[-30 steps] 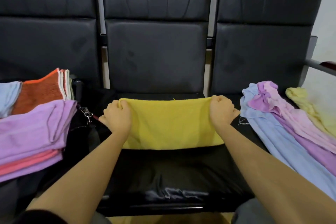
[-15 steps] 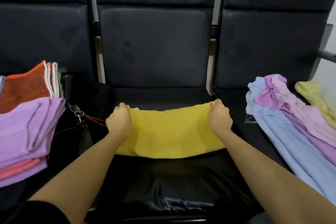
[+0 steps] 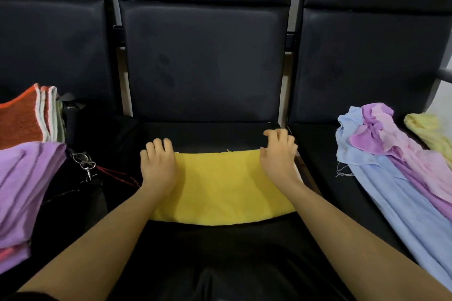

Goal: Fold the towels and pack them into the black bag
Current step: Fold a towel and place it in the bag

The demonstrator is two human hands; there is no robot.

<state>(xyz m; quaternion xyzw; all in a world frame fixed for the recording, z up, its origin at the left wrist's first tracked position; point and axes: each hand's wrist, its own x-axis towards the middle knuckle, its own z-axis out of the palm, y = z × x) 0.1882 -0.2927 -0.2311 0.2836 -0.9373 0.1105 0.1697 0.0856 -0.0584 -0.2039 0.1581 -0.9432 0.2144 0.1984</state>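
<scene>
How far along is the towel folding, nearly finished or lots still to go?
Roughly midway, by the look of it. Done: a stack of folded towels sits on the left, by the black bag. In hand: the yellow towel lies folded on the middle seat, with the left hand and the right hand open at its far corners. Left: a loose heap of unfolded towels on the right seat. Whether anything is packed in the bag, I can't tell.
</scene>
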